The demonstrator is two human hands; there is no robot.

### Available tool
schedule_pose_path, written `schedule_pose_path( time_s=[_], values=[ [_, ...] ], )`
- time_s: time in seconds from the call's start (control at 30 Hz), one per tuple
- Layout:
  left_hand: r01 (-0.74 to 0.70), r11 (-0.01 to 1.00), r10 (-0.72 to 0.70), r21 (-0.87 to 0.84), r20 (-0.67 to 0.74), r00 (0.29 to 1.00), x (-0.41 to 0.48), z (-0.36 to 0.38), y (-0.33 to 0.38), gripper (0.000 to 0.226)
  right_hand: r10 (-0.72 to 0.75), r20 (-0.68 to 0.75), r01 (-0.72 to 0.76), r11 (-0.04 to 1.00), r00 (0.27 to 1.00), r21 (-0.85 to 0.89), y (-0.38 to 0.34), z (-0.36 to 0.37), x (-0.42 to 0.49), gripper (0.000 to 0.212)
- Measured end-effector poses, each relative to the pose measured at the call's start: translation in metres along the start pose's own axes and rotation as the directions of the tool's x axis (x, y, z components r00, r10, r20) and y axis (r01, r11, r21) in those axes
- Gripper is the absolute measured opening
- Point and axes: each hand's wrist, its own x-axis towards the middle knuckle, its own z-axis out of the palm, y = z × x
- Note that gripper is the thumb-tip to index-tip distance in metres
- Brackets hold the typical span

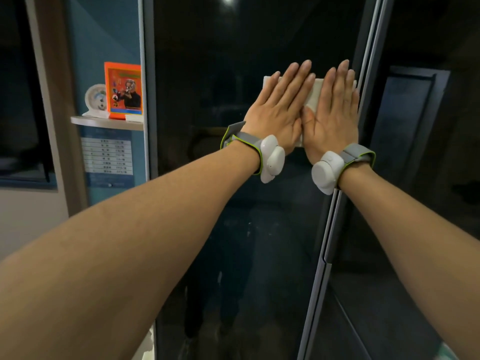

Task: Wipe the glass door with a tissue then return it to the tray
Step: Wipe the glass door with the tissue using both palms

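The dark glass door point(233, 203) fills the middle of the head view, framed in grey metal. A white tissue point(314, 93) lies flat against the glass near the door's right edge. My left hand point(280, 110) and my right hand point(333, 110) press on it side by side, fingers straight and pointing up. Most of the tissue is hidden under the palms; only its top corners and a strip between the hands show. Each wrist wears a white device on a grey strap. No tray is in view.
The door's metal right frame point(363, 74) runs just beside my right hand, with a second dark pane point(415, 178) beyond it. At the left a small shelf point(106, 122) holds an orange box point(124, 90) and a round white gauge point(95, 100).
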Motion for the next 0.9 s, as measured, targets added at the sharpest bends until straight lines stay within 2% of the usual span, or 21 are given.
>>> schedule_pose_path(
  time_s=[0.47,0.7,0.9],
  values=[
    [-0.015,0.998,0.011,0.060,0.056,0.998,-0.091,0.049,0.043,0.059,-0.029,0.177,0.027,1.000,0.984,0.011,-0.004,0.021,-0.111,0.067],
    [-0.044,0.996,0.038,0.071,0.092,0.995,-0.130,0.069,0.062,0.059,0.023,0.156,-0.028,0.999,0.988,0.035,-0.006,0.038,-0.161,0.067],
    [-0.068,0.992,0.066,0.105,0.022,0.998,-0.131,0.069,0.058,0.057,0.073,0.083,-0.078,0.995,0.994,0.063,-0.012,0.042,-0.161,0.065]
  ],
)
